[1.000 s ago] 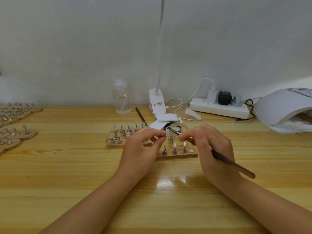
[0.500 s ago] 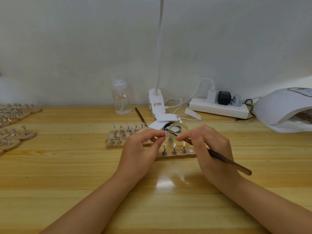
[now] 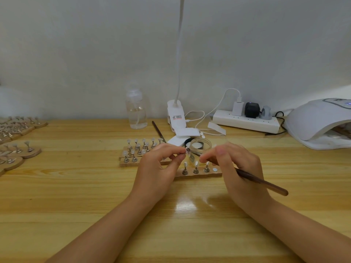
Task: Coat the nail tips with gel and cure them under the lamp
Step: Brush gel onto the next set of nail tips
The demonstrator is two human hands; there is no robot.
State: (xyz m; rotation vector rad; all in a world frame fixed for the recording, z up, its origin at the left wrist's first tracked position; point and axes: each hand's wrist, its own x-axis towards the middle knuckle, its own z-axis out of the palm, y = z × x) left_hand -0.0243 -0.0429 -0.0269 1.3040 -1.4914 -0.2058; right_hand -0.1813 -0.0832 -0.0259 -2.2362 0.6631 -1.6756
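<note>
1. Little has shifted since a second ago: your right hand (image 3: 239, 168) has drawn the long dark-brown wooden-handled brush (image 3: 262, 182) a touch further along, so its tip now sits right at the small pale nail tip on its metal stand (image 3: 187, 151), where before it lay slightly to the right of it.
2. Your left hand (image 3: 159, 168) has kept its place. Its grip is a fingertip pinch on that stand, holding the nail tip raised just in front of the small clear glass gel jar (image 3: 200, 146).
3. Your right hand's grip is clenched round the brush near the bristle end, with the handle trailing out behind towards the right over the light wooden table (image 3: 76, 215).
4. By my reading, that small move means you are mid-stroke, spreading gel across this one tip, not reloading from the jar.
5. Three more tips stand upright on the near narrow wooden holder strip (image 3: 199, 174), just below your hands, beside one bare round magnet spot at its right end. That spot is probably where the held stand belongs.
6. More tips wait on the further wooden holder strips (image 3: 131, 160), left of the jar.
7. Well apart at the far right sits the white domed curing lamp (image 3: 319, 124); something lies inside it, but I cannot tell what.
</note>
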